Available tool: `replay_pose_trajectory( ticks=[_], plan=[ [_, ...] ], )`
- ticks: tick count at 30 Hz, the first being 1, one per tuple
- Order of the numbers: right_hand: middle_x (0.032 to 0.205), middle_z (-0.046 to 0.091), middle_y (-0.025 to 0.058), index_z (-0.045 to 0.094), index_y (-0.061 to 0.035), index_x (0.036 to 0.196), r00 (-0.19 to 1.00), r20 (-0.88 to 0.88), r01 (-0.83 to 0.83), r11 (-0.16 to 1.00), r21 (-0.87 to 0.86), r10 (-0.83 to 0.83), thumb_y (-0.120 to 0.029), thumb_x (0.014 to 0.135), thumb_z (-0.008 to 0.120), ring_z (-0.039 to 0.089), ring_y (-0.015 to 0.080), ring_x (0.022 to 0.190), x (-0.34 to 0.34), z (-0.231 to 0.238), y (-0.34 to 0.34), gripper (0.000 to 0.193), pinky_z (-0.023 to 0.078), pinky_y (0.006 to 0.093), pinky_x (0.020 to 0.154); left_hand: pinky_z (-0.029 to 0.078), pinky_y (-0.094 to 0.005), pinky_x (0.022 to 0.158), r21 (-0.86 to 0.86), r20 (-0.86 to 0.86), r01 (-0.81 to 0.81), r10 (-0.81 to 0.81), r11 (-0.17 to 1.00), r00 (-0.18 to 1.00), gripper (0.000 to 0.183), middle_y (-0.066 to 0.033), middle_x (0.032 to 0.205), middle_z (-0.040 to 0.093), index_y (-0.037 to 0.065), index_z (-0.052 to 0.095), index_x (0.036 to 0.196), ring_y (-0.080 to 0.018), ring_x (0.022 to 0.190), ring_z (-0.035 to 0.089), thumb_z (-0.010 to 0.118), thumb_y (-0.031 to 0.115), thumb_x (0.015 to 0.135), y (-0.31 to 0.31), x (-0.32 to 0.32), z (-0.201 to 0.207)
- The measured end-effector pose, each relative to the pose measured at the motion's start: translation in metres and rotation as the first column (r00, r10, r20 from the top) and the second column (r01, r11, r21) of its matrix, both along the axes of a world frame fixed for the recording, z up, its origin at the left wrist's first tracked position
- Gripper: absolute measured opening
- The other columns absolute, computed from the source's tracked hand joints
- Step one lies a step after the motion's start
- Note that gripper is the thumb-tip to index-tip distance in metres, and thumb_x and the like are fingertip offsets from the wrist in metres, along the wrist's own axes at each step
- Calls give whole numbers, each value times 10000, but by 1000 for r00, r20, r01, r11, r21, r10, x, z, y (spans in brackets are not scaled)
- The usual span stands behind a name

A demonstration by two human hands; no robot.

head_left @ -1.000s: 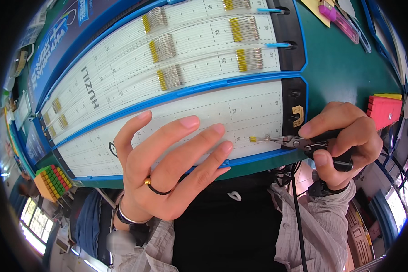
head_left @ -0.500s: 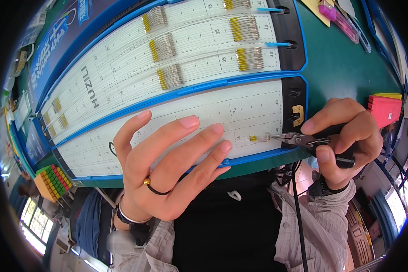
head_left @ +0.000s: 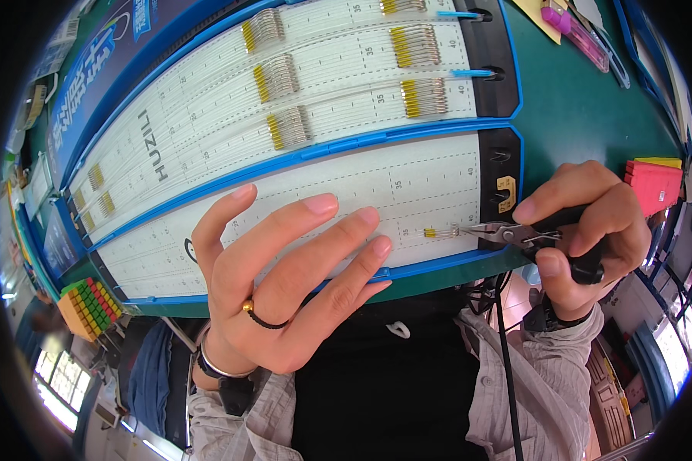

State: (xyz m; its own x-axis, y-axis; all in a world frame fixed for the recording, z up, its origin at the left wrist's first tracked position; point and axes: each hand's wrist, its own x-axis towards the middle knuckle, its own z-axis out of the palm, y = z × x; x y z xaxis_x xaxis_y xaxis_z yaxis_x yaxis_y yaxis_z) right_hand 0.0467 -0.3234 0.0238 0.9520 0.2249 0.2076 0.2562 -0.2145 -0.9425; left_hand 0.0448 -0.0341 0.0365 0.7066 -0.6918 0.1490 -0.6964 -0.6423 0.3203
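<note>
My left hand [head_left: 288, 280] lies palm down across the lower white ruled panel [head_left: 430, 169] of a blue-edged fishing rig case, fingers spread and holding nothing. My right hand [head_left: 592, 223] is wrapped around the dark handles of small pliers [head_left: 506, 233], whose metal jaws point left. At the jaw tips is a small bunch of fish hooks [head_left: 438, 233] with yellow-bound shanks, lying near the panel's right end. Whether the jaws grip a hook or only touch it cannot be made out.
On the case's upper panel, several rows of yellow-bound hooks [head_left: 417, 46] hang on fine lines. A dark end strip [head_left: 494, 61] with blue clips borders it. At right sit red and yellow sticky notes [head_left: 653, 188] and a pink cutter [head_left: 577, 34]. A multicoloured block [head_left: 91, 307] stands left.
The pliers have shifted very slightly to the right and changed angle a little in my right hand. My left hand stays almost where it was.
</note>
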Motion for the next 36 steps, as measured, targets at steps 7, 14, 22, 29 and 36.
replay_pose_trajectory(
  ticks=[7,14,22,29,36],
  plan=[
    [886,690,196,465,-107,789,998,9,-56,998,-25,57,-148,791,762,522,137,658,2,-1,-5,300,413,265,594,371,-514,1074,42,-10,15,-14,999,1000,378,17,1225,643,241,782,1031,-259,1269,438,836,377,683,-3,3,3],
    [886,692,206,461,-99,784,999,24,-48,998,-27,48,-139,797,746,575,158,703,8,0,1,288,458,252,611,345,-484,1098,72,71,12,-17,997,997,355,-3,1269,621,271,765,1089,-273,1301,400,735,405,762,-11,-1,-7],
    [884,702,206,460,-106,783,995,37,-85,994,-61,87,-100,803,724,553,144,664,7,1,-3,265,440,262,594,285,-473,1133,105,17,16,-18,994,1000,345,-27,1336,582,296,747,1136,-290,1372,325,694,395,809,-14,0,-7],
    [876,705,200,454,-113,785,994,63,-80,993,-90,86,-45,803,674,531,136,648,8,0,-6,231,436,257,604,268,-474,1145,135,-3,10,-10,991,1000,357,-37,1357,563,305,742,1152,-306,1388,303,683,401,813,-15,0,-6],
    [875,706,198,455,-111,785,994,76,-70,993,-100,78,-27,791,663,537,139,652,8,1,-4,224,435,261,606,290,-503,1136,129,4,8,-8,992,1000,353,-38,1353,562,311,742,1150,-311,1384,309,672,413,820,-14,-1,-7]
  ],
)
